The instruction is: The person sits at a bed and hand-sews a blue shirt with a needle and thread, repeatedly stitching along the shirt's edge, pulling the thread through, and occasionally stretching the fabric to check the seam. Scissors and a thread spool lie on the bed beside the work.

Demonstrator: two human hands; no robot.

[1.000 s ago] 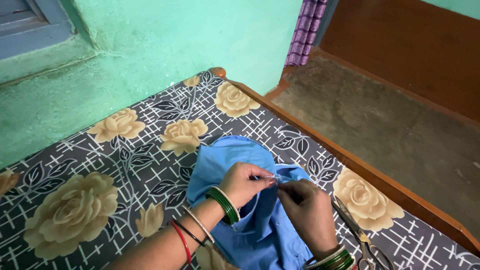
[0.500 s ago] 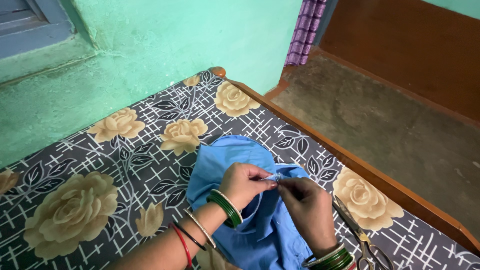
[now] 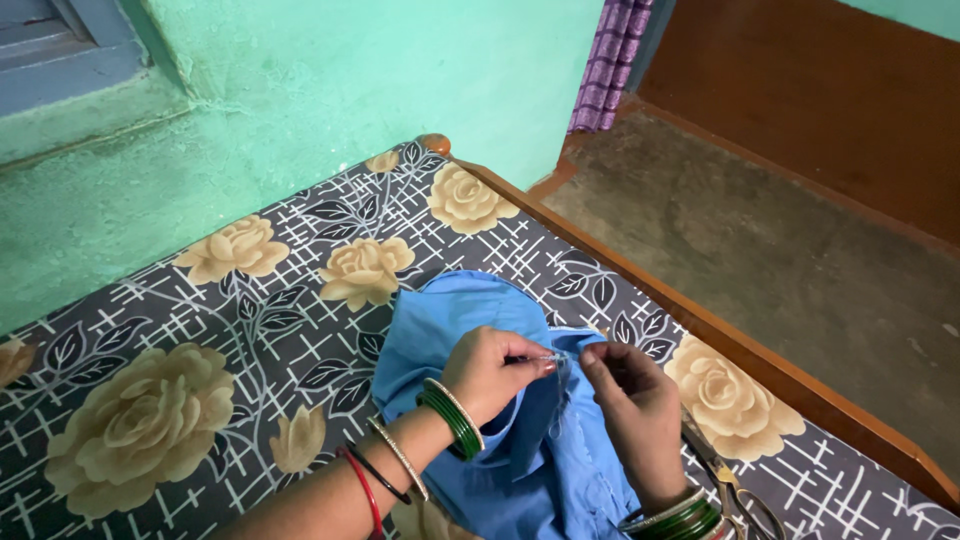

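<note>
left hand [image 3: 492, 372]: lower centre of frame, fingers closed in a pinch on a thin pale thread or needle [image 3: 548, 357] at the fabric edge; too small to tell which. green bangles and a thin metal one on the wrist, red and dark bands further up the forearm.
blue cloth [image 3: 455, 325]: centre to bottom centre, bunched on the bed, rounded top edge toward the wall, a fold draped down between the two hands.
right hand [image 3: 635, 405]: lower centre-right, fingertips curled and closed on the cloth fold just beside the left pinch; hands nearly touching. green bangles at the wrist.
scissors [image 3: 730, 480]: lower right, flat on the sheet just beside the right wrist, handles toward the bottom edge, untouched.
doing the step well: my read, keep the fold taut between both pinches, keep the grip close to the working point, pull thread straight so it doesn't snag or pucker, keep the loose cloth clear of the scissors.
surface: bed sheet [image 3: 150, 350], dark grey with white grid lines and large beige roses, fills the left and centre; wooden bed rail [image 3: 760, 365] runs diagonally upper centre to lower right.
room: green wall [image 3: 330, 90] across the top left, blue window frame at upper left corner, purple curtain [image 3: 610, 60] top centre, bare floor [image 3: 800, 240] at right, brown wooden panel at upper right.
</note>
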